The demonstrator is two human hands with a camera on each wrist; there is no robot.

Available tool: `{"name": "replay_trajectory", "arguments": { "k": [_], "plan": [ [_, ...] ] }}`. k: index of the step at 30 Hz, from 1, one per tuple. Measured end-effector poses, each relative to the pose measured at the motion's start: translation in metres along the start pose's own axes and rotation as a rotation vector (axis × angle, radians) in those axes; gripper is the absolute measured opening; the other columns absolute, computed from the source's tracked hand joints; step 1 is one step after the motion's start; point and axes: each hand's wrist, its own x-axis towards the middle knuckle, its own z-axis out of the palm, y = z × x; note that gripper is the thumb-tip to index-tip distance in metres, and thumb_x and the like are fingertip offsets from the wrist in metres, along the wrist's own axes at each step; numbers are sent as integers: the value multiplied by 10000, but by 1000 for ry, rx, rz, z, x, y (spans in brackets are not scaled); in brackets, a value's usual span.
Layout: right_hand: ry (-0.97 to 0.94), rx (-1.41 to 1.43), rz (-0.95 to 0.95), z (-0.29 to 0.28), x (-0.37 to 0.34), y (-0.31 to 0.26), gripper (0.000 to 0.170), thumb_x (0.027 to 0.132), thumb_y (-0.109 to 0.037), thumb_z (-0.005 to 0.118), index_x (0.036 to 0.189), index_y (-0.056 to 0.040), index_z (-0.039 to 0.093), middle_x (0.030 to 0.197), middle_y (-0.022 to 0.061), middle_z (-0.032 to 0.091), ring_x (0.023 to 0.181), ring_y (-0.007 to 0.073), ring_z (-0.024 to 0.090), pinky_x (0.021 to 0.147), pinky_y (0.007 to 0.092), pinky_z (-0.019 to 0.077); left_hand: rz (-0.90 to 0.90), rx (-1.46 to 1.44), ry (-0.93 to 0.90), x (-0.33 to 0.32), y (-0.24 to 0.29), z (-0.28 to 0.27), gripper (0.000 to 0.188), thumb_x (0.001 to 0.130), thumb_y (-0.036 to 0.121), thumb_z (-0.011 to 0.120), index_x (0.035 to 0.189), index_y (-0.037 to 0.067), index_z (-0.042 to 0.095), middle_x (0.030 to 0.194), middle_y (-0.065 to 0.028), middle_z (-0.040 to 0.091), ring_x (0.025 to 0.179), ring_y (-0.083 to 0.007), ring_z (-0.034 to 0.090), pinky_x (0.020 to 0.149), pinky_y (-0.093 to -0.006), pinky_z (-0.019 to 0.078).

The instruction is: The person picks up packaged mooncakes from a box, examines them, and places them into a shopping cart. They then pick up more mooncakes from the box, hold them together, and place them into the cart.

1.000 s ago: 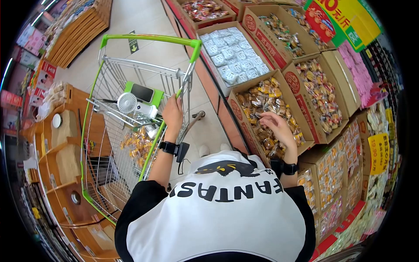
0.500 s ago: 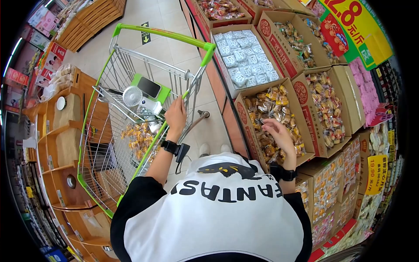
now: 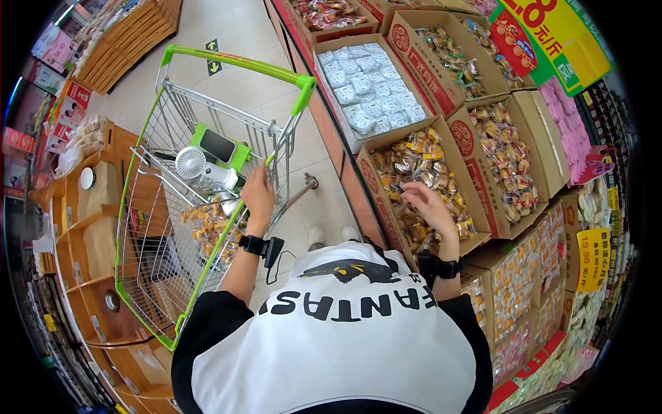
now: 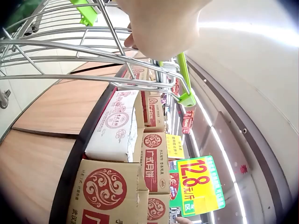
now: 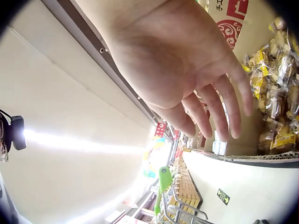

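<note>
My left hand (image 3: 258, 196) grips the green side rail of a shopping cart (image 3: 181, 321); in the left wrist view its fingertips show beside the wire bars. My right hand (image 5: 187, 70) hangs palm-down, fingers loosely spread and holding nothing. It hovers over a cardboard box (image 3: 383, 196) of individually wrapped pastries (image 3: 422, 155), which appear beside the fingers in the right wrist view. Inside the cart lie bagged yellow-wrapped snacks (image 3: 205, 228). A white handheld fan (image 3: 192, 163) and a dark-screened device (image 3: 217, 146) on a green mount sit by the cart's handle (image 3: 241, 62).
Beyond the pastry box stands a box of white packets (image 3: 369, 86). Further right is another box of wrapped pastries (image 3: 507, 159), below a yellow-green price sign (image 3: 552, 41). Wooden shelves (image 3: 96, 262) line the left side, and tiled floor (image 3: 276, 90) runs ahead.
The view swings right, then back left. The cart sits slightly nearer me relative to the boxes, with my left hand still on its rail. My right hand stays over the pastry box.
</note>
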Motion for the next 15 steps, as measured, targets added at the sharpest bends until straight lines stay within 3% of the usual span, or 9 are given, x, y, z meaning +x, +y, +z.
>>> {"name": "replay_trajectory", "arguments": {
  "k": [5, 8, 10, 13, 14, 15],
  "plan": [
    [67, -85, -6, -9, -3, 12, 234, 812, -113, 523, 1030, -26, 516, 838, 50, 578, 785, 118, 543, 696, 237, 424, 1, -5, 83, 4, 6, 1, 169, 798, 95, 486, 944, 81, 570, 799, -96, 596, 664, -282, 566, 553, -357, 437],
    [125, -111, 42, -20, -14, 8, 226, 810, -101, 522, 1021, -20, 519, 817, 47, 575, 750, 111, 544, 671, 228, 425, -42, -67, 28, 9, 12, -3, 173, 796, 89, 482, 948, 42, 551, 862, -123, 563, 754, -297, 539, 639, -364, 425],
    [191, -134, 50, -26, -23, 7, 214, 806, -99, 523, 1007, -25, 526, 777, 38, 569, 701, 99, 540, 639, 210, 422, -4, -112, 91, 12, 20, -1, 217, 759, 39, 501, 974, 13, 519, 970, -144, 493, 910, -297, 464, 771, -361, 372],
    [262, -145, 97, -41, -33, 29, 222, 802, -105, 532, 1009, -26, 525, 773, 38, 573, 706, 97, 543, 633, 210, 423, 104, -147, 120, 19, 51, -13, 253, 729, 8, 513, 982, 17, 510, 999, -145, 476, 968, -285, 430, 804, -354, 347],
    [278, -161, 137, -43, -37, 26, 236, 798, -132, 543, 1006, -21, 530, 768, 47, 574, 706, 104, 545, 635, 222, 426, 208, -213, 151, 23, 60, -14, 236, 719, -33, 492, 948, 17, 518, 933, -125, 496, 864, -258, 492, 748, -327, 379],
    [289, -160, 142, -45, -41, 27, 236, 798, -132, 543, 1006, -21, 530, 768, 47, 574, 706, 104, 545, 635, 222, 426, 216, -222, 145, 24, 67, -11, 236, 719, -33, 492, 948, 17, 518, 933, -125, 496, 864, -258, 492, 748, -327, 379]
  ]
}}
